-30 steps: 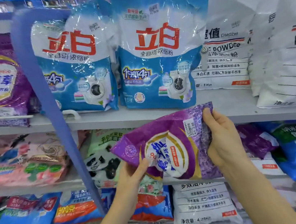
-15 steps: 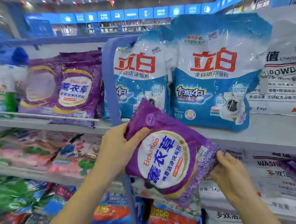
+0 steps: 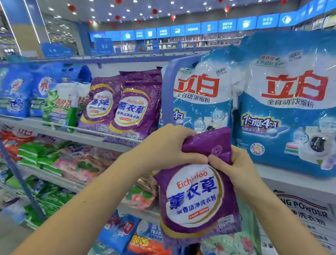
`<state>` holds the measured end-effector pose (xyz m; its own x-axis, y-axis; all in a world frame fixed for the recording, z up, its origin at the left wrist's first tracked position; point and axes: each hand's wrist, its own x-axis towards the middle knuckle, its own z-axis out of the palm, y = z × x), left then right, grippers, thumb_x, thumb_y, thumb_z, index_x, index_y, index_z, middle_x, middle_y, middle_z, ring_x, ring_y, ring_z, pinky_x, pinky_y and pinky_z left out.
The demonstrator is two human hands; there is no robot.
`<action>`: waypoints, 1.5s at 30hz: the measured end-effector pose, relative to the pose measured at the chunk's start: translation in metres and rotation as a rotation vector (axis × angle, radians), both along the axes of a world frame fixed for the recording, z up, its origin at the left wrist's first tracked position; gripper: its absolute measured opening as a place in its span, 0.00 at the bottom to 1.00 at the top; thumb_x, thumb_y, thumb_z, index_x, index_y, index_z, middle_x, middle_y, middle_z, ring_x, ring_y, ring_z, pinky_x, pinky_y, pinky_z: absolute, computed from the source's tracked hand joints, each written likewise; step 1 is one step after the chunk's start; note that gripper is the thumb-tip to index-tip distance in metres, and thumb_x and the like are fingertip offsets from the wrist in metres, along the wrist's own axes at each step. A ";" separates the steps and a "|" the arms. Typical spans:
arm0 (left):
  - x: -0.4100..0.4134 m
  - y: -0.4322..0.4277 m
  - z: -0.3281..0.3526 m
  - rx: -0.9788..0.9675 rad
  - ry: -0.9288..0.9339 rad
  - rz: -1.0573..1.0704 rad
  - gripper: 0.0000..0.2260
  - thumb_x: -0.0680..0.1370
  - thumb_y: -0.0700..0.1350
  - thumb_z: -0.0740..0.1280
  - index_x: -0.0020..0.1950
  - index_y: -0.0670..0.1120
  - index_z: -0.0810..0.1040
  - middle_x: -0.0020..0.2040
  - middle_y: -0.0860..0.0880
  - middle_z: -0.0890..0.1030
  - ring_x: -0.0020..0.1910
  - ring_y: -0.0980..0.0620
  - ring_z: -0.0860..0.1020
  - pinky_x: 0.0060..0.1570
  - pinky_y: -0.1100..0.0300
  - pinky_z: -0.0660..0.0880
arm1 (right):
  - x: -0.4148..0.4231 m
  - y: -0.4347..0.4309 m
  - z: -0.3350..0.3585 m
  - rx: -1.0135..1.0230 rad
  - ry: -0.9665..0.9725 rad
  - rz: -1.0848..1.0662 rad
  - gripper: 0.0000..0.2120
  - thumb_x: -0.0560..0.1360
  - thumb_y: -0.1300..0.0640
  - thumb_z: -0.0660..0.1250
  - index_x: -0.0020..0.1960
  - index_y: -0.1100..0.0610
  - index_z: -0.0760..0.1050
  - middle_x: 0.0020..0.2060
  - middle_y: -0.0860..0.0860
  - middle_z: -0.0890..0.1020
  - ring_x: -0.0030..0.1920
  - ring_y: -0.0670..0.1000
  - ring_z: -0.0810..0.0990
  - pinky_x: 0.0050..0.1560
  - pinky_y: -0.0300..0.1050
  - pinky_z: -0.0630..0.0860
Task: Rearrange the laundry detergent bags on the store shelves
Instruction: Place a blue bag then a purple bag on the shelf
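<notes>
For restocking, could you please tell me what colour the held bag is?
The bag is purple, white oval centre; head view.

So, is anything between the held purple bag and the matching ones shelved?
Nothing visible does. The left hand and right hand grip the purple bag in open air; the shelved purple bags sit up-left.

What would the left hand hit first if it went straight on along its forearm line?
The left hand would probably meet the left blue-and-white detergent bag on the shelf, just beyond the purple Eichimoo bag it grips; depth is unclear, so the gap can't be judged.
</notes>
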<state>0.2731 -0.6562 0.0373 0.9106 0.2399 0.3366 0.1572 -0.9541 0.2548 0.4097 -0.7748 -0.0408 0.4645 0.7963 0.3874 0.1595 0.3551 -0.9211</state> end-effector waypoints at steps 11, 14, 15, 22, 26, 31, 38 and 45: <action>-0.047 0.021 -0.027 -0.410 -0.251 0.150 0.07 0.70 0.45 0.76 0.45 0.45 0.83 0.38 0.52 0.85 0.37 0.56 0.82 0.42 0.59 0.78 | 0.012 0.000 -0.005 0.020 -0.001 -0.043 0.07 0.65 0.48 0.71 0.42 0.47 0.82 0.37 0.52 0.86 0.36 0.52 0.85 0.33 0.39 0.78; -0.048 0.014 -0.020 -0.205 -0.253 0.144 0.11 0.70 0.49 0.75 0.46 0.42 0.83 0.37 0.48 0.83 0.36 0.51 0.79 0.38 0.55 0.74 | 0.016 -0.001 -0.010 -0.004 -0.030 -0.078 0.08 0.66 0.48 0.69 0.42 0.51 0.81 0.37 0.51 0.86 0.37 0.52 0.85 0.33 0.38 0.78; -0.049 0.011 -0.018 -0.157 -0.253 0.122 0.12 0.71 0.50 0.74 0.45 0.41 0.82 0.35 0.47 0.82 0.34 0.50 0.77 0.36 0.56 0.73 | 0.017 -0.002 -0.012 -0.012 -0.027 -0.070 0.09 0.66 0.48 0.70 0.42 0.52 0.81 0.37 0.52 0.86 0.38 0.53 0.85 0.34 0.39 0.79; -0.064 -0.011 -0.010 -0.084 -0.331 0.043 0.15 0.69 0.54 0.72 0.45 0.43 0.82 0.33 0.48 0.81 0.31 0.51 0.78 0.34 0.57 0.72 | 0.021 -0.004 -0.009 -0.060 0.022 0.187 0.20 0.59 0.46 0.79 0.48 0.54 0.83 0.40 0.51 0.86 0.40 0.49 0.85 0.37 0.36 0.78; -0.082 -0.005 -0.022 -0.207 -0.453 0.158 0.11 0.67 0.54 0.74 0.45 0.50 0.82 0.37 0.52 0.83 0.37 0.55 0.80 0.38 0.60 0.75 | -0.008 0.015 -0.006 0.010 0.129 0.198 0.16 0.59 0.44 0.77 0.44 0.50 0.84 0.40 0.53 0.86 0.40 0.52 0.85 0.37 0.41 0.80; -0.106 0.006 -0.072 -0.825 -0.919 0.286 0.27 0.58 0.70 0.74 0.50 0.56 0.81 0.45 0.49 0.84 0.41 0.41 0.82 0.41 0.50 0.80 | -0.050 0.041 0.006 0.040 0.127 0.165 0.13 0.60 0.48 0.74 0.42 0.51 0.83 0.36 0.49 0.86 0.39 0.49 0.85 0.39 0.43 0.81; -0.128 0.025 -0.150 -1.152 -0.785 0.321 0.47 0.55 0.69 0.76 0.66 0.44 0.73 0.56 0.47 0.83 0.57 0.46 0.80 0.51 0.56 0.78 | -0.085 0.087 0.020 -0.021 0.102 0.178 0.11 0.66 0.53 0.73 0.45 0.58 0.81 0.38 0.57 0.85 0.40 0.56 0.85 0.41 0.49 0.81; -0.164 0.104 -0.147 -1.081 -0.893 0.389 0.13 0.69 0.54 0.67 0.51 0.53 0.82 0.50 0.49 0.85 0.49 0.48 0.83 0.43 0.62 0.78 | -0.116 0.149 0.028 0.021 -0.178 0.034 0.03 0.73 0.54 0.69 0.42 0.52 0.81 0.37 0.47 0.86 0.39 0.47 0.84 0.37 0.36 0.78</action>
